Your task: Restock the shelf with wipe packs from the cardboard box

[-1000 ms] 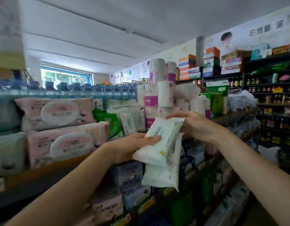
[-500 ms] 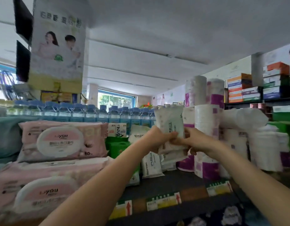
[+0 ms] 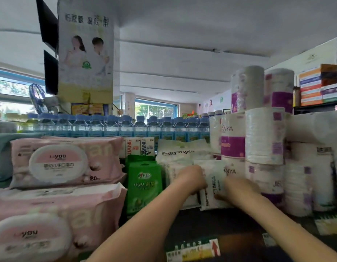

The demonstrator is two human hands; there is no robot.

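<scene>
both hands (image 3: 192, 178) (image 3: 239, 188) gripping white wipe pack (image 3: 213, 184) upright on dark shelf (image 3: 220, 224) | pink packs (image 3: 65, 163) left, paper rolls (image 3: 264, 138) right | shop windows (image 3: 154, 110) behind

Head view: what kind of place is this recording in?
Most likely a small grocery shop: price labels along the shelf edge, rows of bottled water, stacked toilet paper rolls.

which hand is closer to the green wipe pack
Left. The left hand is just right of the green wipe pack, holding a white wipe pack; the right hand is beyond that pack.
</scene>
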